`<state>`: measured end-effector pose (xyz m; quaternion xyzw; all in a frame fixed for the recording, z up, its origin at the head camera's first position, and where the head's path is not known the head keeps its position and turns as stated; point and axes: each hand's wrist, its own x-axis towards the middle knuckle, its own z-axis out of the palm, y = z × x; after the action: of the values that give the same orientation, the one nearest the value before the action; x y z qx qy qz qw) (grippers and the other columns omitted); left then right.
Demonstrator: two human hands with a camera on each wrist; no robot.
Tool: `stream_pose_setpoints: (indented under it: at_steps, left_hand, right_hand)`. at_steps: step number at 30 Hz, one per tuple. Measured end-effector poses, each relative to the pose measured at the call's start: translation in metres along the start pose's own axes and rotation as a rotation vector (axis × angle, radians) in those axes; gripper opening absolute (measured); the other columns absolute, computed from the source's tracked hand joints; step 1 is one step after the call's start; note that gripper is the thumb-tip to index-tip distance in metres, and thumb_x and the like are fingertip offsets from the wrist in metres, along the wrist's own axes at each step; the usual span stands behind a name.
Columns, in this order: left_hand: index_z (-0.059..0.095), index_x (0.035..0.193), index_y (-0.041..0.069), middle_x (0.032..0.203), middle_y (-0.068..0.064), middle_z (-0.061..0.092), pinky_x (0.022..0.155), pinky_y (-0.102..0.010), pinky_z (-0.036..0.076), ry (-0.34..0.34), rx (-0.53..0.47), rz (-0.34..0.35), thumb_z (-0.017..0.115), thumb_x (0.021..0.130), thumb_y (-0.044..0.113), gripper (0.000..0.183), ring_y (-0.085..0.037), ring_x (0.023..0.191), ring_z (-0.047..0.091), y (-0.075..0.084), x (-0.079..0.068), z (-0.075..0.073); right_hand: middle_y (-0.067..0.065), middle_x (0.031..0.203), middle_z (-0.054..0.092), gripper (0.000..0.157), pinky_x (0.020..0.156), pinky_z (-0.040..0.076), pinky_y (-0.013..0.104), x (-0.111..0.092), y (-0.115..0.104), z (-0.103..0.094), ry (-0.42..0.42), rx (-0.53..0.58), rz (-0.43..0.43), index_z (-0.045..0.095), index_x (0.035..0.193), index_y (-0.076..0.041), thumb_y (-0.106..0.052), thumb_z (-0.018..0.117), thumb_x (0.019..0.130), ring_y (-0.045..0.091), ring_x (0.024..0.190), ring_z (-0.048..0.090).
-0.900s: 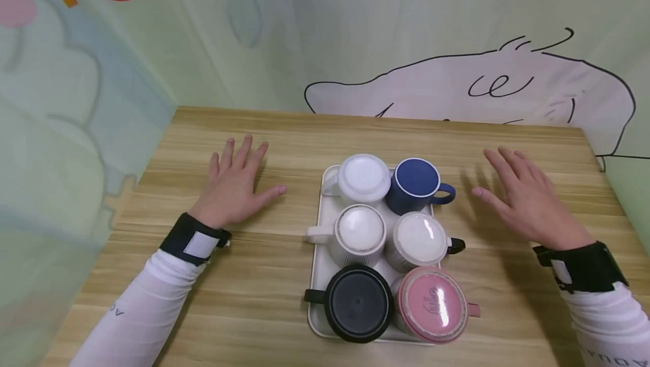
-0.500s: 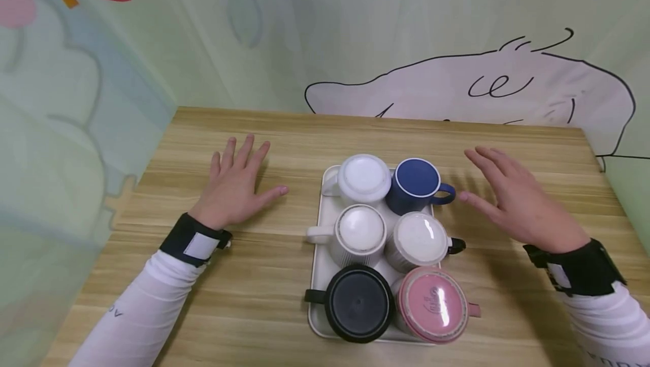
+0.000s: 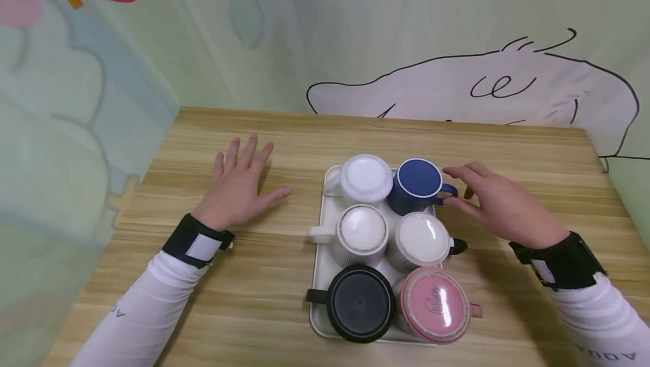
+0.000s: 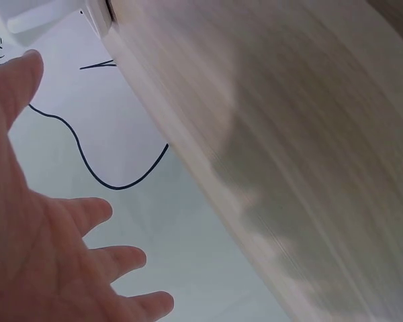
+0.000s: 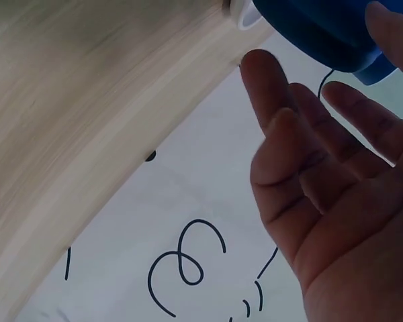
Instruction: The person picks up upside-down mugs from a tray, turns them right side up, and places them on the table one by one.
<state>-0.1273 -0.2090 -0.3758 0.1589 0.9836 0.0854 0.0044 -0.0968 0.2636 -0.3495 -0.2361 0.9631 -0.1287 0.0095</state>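
My right hand (image 3: 505, 209) is beside the blue mug (image 3: 408, 200), thumb tip right at its handle and the other fingers bent, spread apart from the thumb. In the right wrist view the thumb overlaps the blue mug (image 5: 316, 33). The mug shows a blue round top ringed in white. It sits at the back right of a white tray (image 3: 317, 271), next to a white mug (image 3: 364, 178). On the left, my left hand (image 3: 231, 192) hovers low over the wooden table, fingers spread and straight, holding nothing.
Also upside down on the tray are two ribbed pale mugs (image 3: 360, 231), one with a black handle (image 3: 458, 246), then a black mug (image 3: 360, 302) and a pink mug (image 3: 435, 305) in front. Handles stick out past the tray's sides. A printed curtain (image 3: 284, 34) rises behind the wooden table (image 3: 244, 299).
My right hand has moved left to the blue mug's handle, and its fingers have bent. My left hand has stayed almost still. The mugs have not moved.
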Motion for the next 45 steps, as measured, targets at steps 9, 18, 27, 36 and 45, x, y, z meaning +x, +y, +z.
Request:
stream_pose_setpoints:
  at_steps: [9,18,27,36,45]
  left_hand:
    - [0.020,0.161,0.013,0.165,-0.018,0.006,0.110,-0.069,0.003,0.014,0.012,0.011,0.040,0.086,0.082,0.103,-0.046,0.148,-0.003,0.004,0.000,-0.001]
    - [0.020,0.161,0.015,0.165,-0.018,0.007,0.112,-0.067,0.001,0.029,-0.007,0.018,0.042,0.086,0.082,0.103,-0.043,0.148,-0.003,0.008,0.000,-0.001]
    - [0.020,0.161,0.015,0.165,-0.017,0.007,0.112,-0.066,0.001,0.027,-0.014,0.020,0.043,0.086,0.081,0.102,-0.043,0.148,-0.004,0.014,-0.001,-0.005]
    - [0.020,0.161,0.016,0.165,-0.016,0.007,0.113,-0.066,0.006,0.037,-0.023,0.036,0.042,0.086,0.082,0.103,-0.041,0.149,-0.002,0.017,0.000,-0.007]
    - [0.026,0.159,0.013,0.162,-0.019,0.019,0.113,-0.063,0.015,0.103,-0.068,0.106,0.042,0.086,0.081,0.101,-0.044,0.147,0.012,0.026,0.003,-0.012]
  right_hand:
    - [-0.001,0.099,0.062,0.032,0.064,0.052,0.026,0.007,-0.003,0.004,0.068,0.051,-0.067,0.069,0.116,-0.011,-0.022,0.077,0.088,0.011,0.078,0.057]
    - [-0.005,0.089,0.064,0.021,0.063,0.053,0.024,0.009,-0.001,0.007,0.055,0.121,-0.098,0.071,0.109,-0.010,-0.017,0.075,0.089,0.008,0.075,0.058]
    - [-0.004,0.085,0.061,0.017,0.056,0.049,0.024,0.009,-0.001,0.009,0.058,0.115,-0.110,0.069,0.108,-0.010,-0.014,0.072,0.092,0.011,0.069,0.054]
    - [-0.004,0.088,0.064,0.021,0.055,0.049,0.023,0.004,0.003,0.006,0.157,0.131,-0.142,0.070,0.108,-0.008,-0.007,0.074,0.088,0.008,0.069,0.053]
    - [-0.003,0.082,0.063,0.021,0.052,0.047,0.024,0.005,0.003,-0.018,0.249,0.106,-0.117,0.070,0.109,-0.005,-0.006,0.074,0.088,0.010,0.066,0.052]
